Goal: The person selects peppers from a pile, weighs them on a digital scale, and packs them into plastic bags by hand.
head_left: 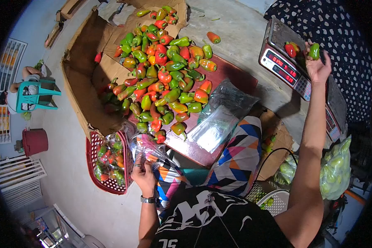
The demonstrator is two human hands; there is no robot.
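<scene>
Black cloth covers the wearer's torso, and beyond it patterned trousers (235, 151) frame the work. The left hand (144, 177) is closed on a clear plastic bag (148, 149), pinched up between thumb and fingers. Its film looks thin and limp, so the mouth could fold shut or tear if a stalk snags it. Farther out, the right hand (318, 69) has its fingers clamped around a green pepper (314, 51), by the pan of a scale (277, 64) where a red pepper (290, 50) sits. That smooth skin might slip if the hold loosens, and fingers leaning on the pan (whether they touch it I can't tell) would spoil the reading.

Just left of the bag, a red basket (91, 171) of bagged peppers (109, 159) crowds the left hand. A stack of plastic (219, 122) lies on a maroon board (231, 74), between the hands; loose peppers (165, 76) spread past it, liable to roll if knocked. A cardboard box (80, 78) walls off the left side. Farthest away, another person (22, 76) sits on a teal chair (35, 97).
</scene>
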